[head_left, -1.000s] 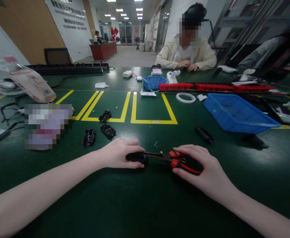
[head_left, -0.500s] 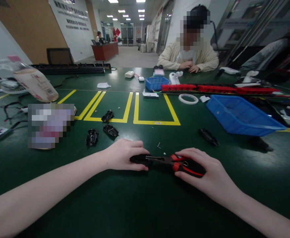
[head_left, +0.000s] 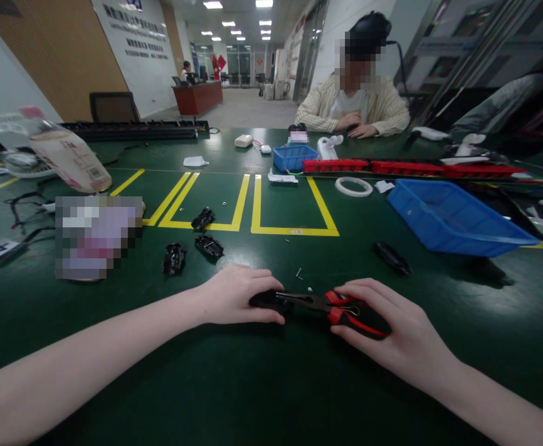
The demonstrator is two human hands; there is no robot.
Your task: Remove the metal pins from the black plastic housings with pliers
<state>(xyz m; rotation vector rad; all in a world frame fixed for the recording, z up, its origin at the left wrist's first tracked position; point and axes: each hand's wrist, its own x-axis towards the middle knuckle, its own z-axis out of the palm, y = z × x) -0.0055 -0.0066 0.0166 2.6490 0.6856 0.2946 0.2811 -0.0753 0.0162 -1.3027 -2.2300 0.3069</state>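
My left hand [head_left: 238,294] is closed over a small black plastic part [head_left: 266,300] and holds it down on the green table [head_left: 271,384]. My right hand [head_left: 383,328] grips the red and black handles of a pair of pliers [head_left: 346,308]. The pliers' thin jaws reach left into the black part. Two tiny metal bits [head_left: 298,272] lie just beyond the pliers.
Three more black parts [head_left: 204,244] lie left of centre near yellow floor-tape lines [head_left: 253,210]. Another black part [head_left: 392,257] sits at right, before a large blue bin [head_left: 457,217]. A person in a striped shirt [head_left: 353,105] sits across the table. A small blue bin [head_left: 294,156], red strips [head_left: 406,166] and a tape ring [head_left: 354,186] lie beyond.
Both hands, the pliers and the black part have kept their grip and their place on the table; only the camera view has drifted slightly.
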